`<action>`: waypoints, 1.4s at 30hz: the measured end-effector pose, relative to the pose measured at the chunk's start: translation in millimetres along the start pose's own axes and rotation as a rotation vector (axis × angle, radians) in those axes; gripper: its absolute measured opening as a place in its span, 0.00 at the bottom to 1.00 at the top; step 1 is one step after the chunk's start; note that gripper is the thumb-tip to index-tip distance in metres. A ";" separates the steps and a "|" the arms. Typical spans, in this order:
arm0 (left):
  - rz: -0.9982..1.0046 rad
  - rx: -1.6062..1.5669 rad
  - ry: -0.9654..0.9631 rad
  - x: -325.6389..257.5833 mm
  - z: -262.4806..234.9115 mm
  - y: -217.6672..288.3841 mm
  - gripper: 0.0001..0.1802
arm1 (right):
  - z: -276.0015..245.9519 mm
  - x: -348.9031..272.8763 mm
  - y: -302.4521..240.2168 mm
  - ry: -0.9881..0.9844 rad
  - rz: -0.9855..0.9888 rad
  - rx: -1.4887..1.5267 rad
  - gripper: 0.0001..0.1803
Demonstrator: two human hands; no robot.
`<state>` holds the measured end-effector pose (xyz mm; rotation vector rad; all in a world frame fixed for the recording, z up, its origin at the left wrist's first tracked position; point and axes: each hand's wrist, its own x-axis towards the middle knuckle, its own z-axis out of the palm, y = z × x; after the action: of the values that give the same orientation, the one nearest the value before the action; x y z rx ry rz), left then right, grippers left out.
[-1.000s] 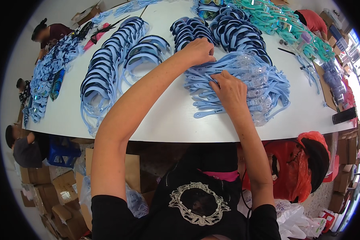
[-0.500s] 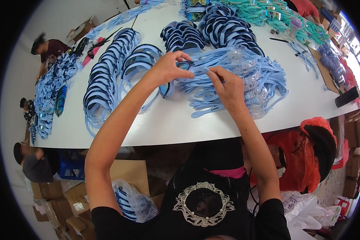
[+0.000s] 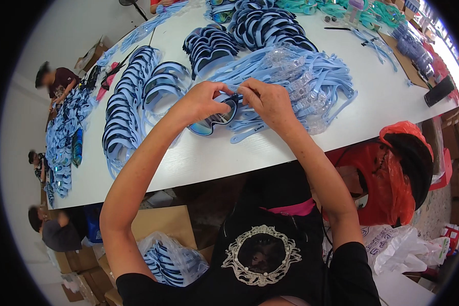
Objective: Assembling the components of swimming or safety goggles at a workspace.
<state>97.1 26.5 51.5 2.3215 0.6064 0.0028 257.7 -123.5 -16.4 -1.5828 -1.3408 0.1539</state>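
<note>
My left hand (image 3: pixel 207 102) is closed on a pair of swim goggles (image 3: pixel 203 128) with a light blue frame and shiny mirrored lenses, held over the near part of the table. My right hand (image 3: pixel 268 103) pinches at the side of the goggles, its thumb and forefinger on what looks like a light blue strap end; the fingers partly hide it. Beneath and beyond my right hand spreads a pile of light blue straps (image 3: pixel 336 76) with clear plastic buckles. Left of my left hand stand a few strapless-looking goggles (image 3: pixel 164 84).
A long curved row of goggles (image 3: pixel 118 117) runs along the left of the white table (image 3: pixel 188 171). More stacked goggles (image 3: pixel 270 25) lie at the back. A black cylinder (image 3: pixel 438 92) stands near the right edge. Bagged goggles (image 3: pixel 171 262) sit below the table. Other people work at far left.
My hands have come closer together, and the right fingers now meet the side of the goggles. The goggles are turned, showing more of the lenses. The whole view has shifted slightly.
</note>
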 end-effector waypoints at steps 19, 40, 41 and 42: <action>0.000 0.075 -0.148 -13.4 -13.4 9.0 0.19 | 44.0 7.1 38.4 0.183 -0.334 -0.004 0.16; 0.147 0.012 0.128 -18.6 41.6 20.3 0.13 | 35.3 6.0 34.2 0.464 -0.345 0.064 0.19; 0.207 0.026 0.177 -18.1 44.1 30.8 0.12 | 37.2 12.0 37.0 0.511 -0.314 0.003 0.18; 0.143 0.014 0.098 -12.8 29.6 29.2 0.12 | 38.2 21.4 41.6 0.565 -0.284 -0.062 0.17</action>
<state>103.2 -16.6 51.0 2.3847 0.4887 0.1799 268.7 -78.4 -55.1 -1.3292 -1.1040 -0.4809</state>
